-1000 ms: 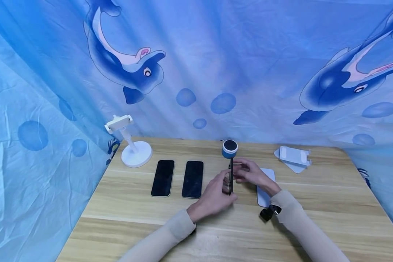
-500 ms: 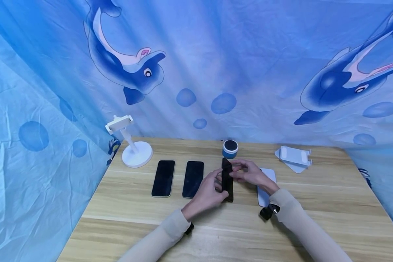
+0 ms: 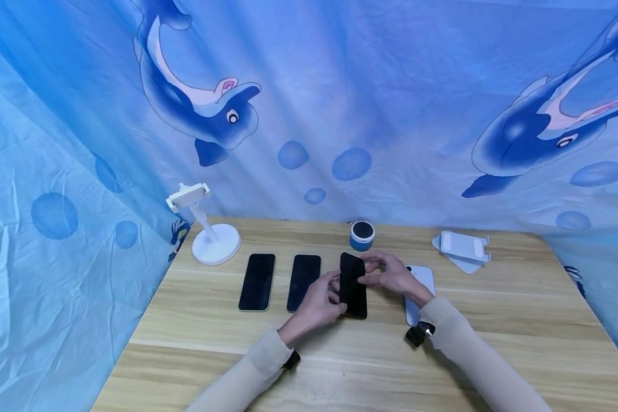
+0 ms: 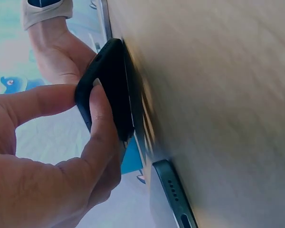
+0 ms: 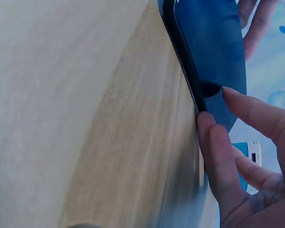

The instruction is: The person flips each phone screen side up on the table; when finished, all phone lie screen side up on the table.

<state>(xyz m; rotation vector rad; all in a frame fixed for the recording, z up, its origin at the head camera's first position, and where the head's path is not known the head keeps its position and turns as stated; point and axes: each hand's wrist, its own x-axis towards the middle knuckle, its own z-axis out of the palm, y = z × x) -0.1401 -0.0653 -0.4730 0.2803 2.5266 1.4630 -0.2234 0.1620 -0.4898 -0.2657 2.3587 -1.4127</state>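
Note:
A black smartphone (image 3: 352,289) is tilted over the middle of the table, its dark screen turned up. My left hand (image 3: 315,304) grips it along the left edge, which is raised. At the right edge, my right hand (image 3: 390,276) pinches the phone, with the thumb on the screen and fingers under the rim in the right wrist view. That lower edge is close over the wood. In the left wrist view, thumb and forefinger (image 4: 54,100) hold the phone's upper side. To the left, two more dark smartphones lie flat, an outer one (image 3: 257,282) and an inner one (image 3: 301,277).
A white phone (image 3: 425,276) lies under my right wrist. Behind the hands stands a small blue round speaker (image 3: 361,241). A white phone stand (image 3: 216,246) is at the back left, and a folded white stand (image 3: 462,247) at the back right. A blue curtain (image 3: 309,114) borders the table.
The held phone has turned from edge-on to tilted, its screen now facing up. My left hand has moved left and down with its edge; the right hand has shifted only slightly.

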